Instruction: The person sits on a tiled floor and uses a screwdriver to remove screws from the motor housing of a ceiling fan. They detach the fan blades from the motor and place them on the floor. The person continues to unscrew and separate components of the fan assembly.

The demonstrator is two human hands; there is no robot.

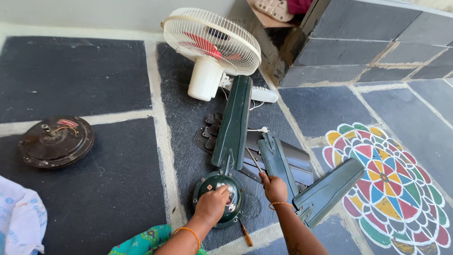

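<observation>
The left hand is pressing, fingers curled, on the green fan motor on the floor; the right hand is gripping what looks like a screwdriver, angling up-left toward the attached blade

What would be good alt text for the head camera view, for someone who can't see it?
A person's left hand rests on a green ceiling fan motor on a dark stone floor, while the right hand holds a thin tool. Green fan blades, a white table fan and a brown motor housing lie around.
</observation>
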